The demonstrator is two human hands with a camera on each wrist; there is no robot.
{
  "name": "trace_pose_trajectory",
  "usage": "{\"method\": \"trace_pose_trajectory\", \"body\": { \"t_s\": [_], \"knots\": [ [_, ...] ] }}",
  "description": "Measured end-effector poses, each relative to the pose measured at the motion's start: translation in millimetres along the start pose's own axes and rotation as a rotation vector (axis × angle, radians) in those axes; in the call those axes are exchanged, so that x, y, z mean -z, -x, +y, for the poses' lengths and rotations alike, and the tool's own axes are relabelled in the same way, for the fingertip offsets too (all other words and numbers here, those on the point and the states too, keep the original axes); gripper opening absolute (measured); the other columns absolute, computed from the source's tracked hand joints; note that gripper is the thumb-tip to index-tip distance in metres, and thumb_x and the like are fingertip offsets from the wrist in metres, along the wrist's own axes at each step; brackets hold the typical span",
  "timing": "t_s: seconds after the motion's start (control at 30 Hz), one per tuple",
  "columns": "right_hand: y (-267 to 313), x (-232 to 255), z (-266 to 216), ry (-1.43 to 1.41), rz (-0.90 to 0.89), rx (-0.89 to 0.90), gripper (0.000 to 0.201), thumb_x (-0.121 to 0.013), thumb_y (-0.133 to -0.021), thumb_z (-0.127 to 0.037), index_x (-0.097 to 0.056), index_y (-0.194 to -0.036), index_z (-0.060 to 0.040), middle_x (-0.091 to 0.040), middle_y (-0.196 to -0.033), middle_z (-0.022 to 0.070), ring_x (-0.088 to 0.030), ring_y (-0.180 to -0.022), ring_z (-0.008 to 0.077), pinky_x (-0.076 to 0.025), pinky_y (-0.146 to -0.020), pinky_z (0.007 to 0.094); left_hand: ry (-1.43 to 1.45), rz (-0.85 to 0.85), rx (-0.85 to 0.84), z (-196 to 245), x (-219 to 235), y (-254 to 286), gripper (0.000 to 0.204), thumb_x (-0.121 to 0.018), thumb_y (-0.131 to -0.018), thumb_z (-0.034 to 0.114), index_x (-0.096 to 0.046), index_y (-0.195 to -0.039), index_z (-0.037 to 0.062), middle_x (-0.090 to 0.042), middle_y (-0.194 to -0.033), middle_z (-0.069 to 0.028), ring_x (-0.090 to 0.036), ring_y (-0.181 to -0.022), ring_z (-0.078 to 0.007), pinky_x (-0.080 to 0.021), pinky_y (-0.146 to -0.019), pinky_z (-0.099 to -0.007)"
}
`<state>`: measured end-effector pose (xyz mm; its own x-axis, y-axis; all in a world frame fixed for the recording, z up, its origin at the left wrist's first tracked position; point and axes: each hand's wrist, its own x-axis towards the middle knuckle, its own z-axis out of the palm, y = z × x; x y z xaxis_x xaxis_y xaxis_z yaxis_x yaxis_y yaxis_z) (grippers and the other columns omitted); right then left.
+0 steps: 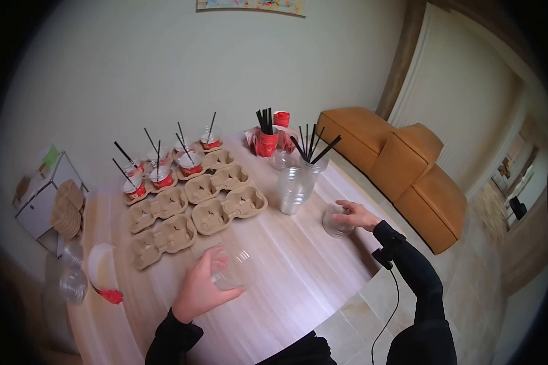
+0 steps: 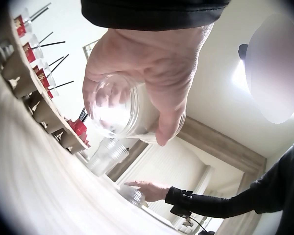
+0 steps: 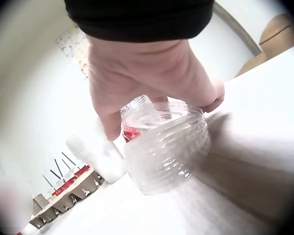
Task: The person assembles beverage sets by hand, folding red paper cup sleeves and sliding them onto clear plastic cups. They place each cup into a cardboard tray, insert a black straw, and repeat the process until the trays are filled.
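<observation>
In the head view my left hand [image 1: 204, 286] is over the near part of the table, fingers and thumb curved round a clear plastic cup [image 2: 115, 105]. The left wrist view shows the cup tilted, its round end towards the camera. Farther right, my right hand [image 1: 358, 216] reaches over a short stack of clear plastic lids [image 3: 169, 147] standing on the table. Its thumb and fingers come down on either side of the stack's top. Beside that stack stands a tall column of nested clear cups [image 1: 291, 191].
Cardboard cup carriers [image 1: 216, 210] cover the table's left middle; the back ones hold red-and-white cups [image 1: 161, 176] with black straws. More black straws [image 1: 313, 149] stand in a clear cup, others in a red cup [image 1: 266, 145]. A brown sofa [image 1: 402, 164] stands beyond the table's right edge.
</observation>
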<state>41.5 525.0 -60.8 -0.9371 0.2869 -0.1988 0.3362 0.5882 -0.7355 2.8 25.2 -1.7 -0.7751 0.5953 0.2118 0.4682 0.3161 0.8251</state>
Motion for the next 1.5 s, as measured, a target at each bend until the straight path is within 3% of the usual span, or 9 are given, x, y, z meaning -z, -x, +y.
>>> {"method": "trace_pose_trajectory", "body": {
  "t_s": [0.07,0.2,0.27,0.43,0.6,0.83,1.23,1.37,1.5],
  "knots": [
    [-1.8,8.5,-8.0,-0.172,-0.05,-0.052,0.097,-0.082,-0.077,-0.051,-0.04,-0.152,-0.0081,-0.057,-0.106,0.0125,-0.057,-0.103,0.0259,-0.046,-0.095,0.0361,-0.006,0.027,0.028,1.7,5.3,5.0,0.092,-0.094,-0.063,0.022,-0.045,-0.138,-0.0003,-0.064,-0.112,-0.012,-0.064,-0.101,-0.0198,-0.051,-0.093,-0.034],
    [1.9,6.1,-24.6,-0.144,-0.013,-0.017,0.096,-0.082,-0.078,-0.051,-0.038,-0.153,-0.0083,-0.052,-0.109,0.0115,-0.054,-0.105,0.0239,-0.044,-0.093,0.036,-0.007,-0.026,-0.011,1.6,4.0,0.0,0.093,-0.093,-0.064,0.022,-0.043,-0.14,0.0006,-0.064,-0.114,-0.0126,-0.065,-0.103,-0.0212,-0.051,-0.093,-0.0352],
    [17.9,1.5,-58.5,-0.052,0.254,0.231,0.098,-0.082,-0.078,-0.049,-0.037,-0.154,-0.0073,-0.046,-0.119,0.0117,-0.048,-0.114,0.023,-0.042,-0.094,0.0359,-0.01,-0.013,-0.021,-0.5,4.9,0.3,0.094,-0.093,-0.064,0.022,-0.042,-0.14,0.0009,-0.064,-0.114,-0.0126,-0.065,-0.103,-0.0214,-0.052,-0.094,-0.0356],
    [94.4,-78.0,-180.9,0.089,-0.037,0.932,0.101,-0.083,-0.071,-0.054,-0.04,-0.15,-0.0062,-0.041,-0.127,0.0183,-0.043,-0.119,0.0311,-0.039,-0.101,0.043,0.129,-0.063,-0.017,4.1,-4.0,0.1,0.092,-0.093,-0.065,0.022,-0.043,-0.14,0.0017,-0.064,-0.117,-0.0122,-0.065,-0.105,-0.0212,-0.051,-0.094,-0.0349],
    [103.9,-151.9,-234.9,0.115,-0.191,1.147,0.103,-0.081,-0.071,-0.06,-0.039,-0.145,-0.0016,-0.04,-0.129,0.0214,-0.042,-0.119,0.0376,-0.039,-0.101,0.0438,0.133,-0.031,-0.088,6.6,-8.1,-0.4,0.084,-0.092,-0.065,0.024,-0.047,-0.132,-0.0007,-0.068,-0.109,-0.0156,-0.069,-0.1,-0.0286,-0.056,-0.085,-0.0391],
    [95.0,-172.1,-248.9,0.071,-0.135,1.2,0.1,-0.078,-0.076,-0.055,-0.033,-0.146,0.0014,-0.043,-0.132,0.0259,-0.048,-0.118,0.0442,-0.042,-0.1,0.0473,-0.112,0.075,-0.01,22.8,6.8,9.5,0.08,-0.09,-0.068,0.026,-0.047,-0.129,-0.0013,-0.068,-0.11,-0.0185,-0.067,-0.106,-0.0363,-0.054,-0.089,-0.0406],
    [108.8,-160.1,-267.4,0.029,0.037,1.238,0.103,-0.08,-0.073,-0.055,-0.034,-0.147,0.0008,-0.045,-0.128,0.0253,-0.051,-0.114,0.0433,-0.045,-0.097,0.0464,-0.212,0.279,-0.253,30.3,14.7,10.5,0.082,-0.087,-0.068,0.039,-0.049,-0.126,-0.0043,-0.062,-0.105,-0.0232,-0.062,-0.094,-0.0432,-0.05,-0.079,-0.0494],
    [104.0,-165.3,-267.1,0.097,-0.12,1.257,0.103,-0.082,-0.071,-0.051,-0.034,-0.146,0.0013,-0.045,-0.126,0.025,-0.05,-0.113,0.0424,-0.044,-0.096,0.0461,-0.249,0.228,-0.253,31.6,13.3,12.3,0.081,-0.085,-0.07,0.042,-0.049,-0.126,-0.0056,-0.061,-0.104,-0.0237,-0.061,-0.094,-0.0439,-0.049,-0.078,-0.049],
    [112.2,-189.7,-262.1,-0.079,-0.127,1.054,0.107,-0.082,-0.073,-0.049,-0.026,-0.149,0.0014,-0.043,-0.128,0.0247,-0.047,-0.119,0.0407,-0.041,-0.1,0.0457,-0.557,0.419,-0.371,29.1,6.7,12.9,0.078,-0.083,-0.071,0.039,-0.051,-0.126,-0.006,-0.062,-0.107,-0.023,-0.06,-0.095,-0.043,-0.048,-0.081,-0.049]
  ]
}}
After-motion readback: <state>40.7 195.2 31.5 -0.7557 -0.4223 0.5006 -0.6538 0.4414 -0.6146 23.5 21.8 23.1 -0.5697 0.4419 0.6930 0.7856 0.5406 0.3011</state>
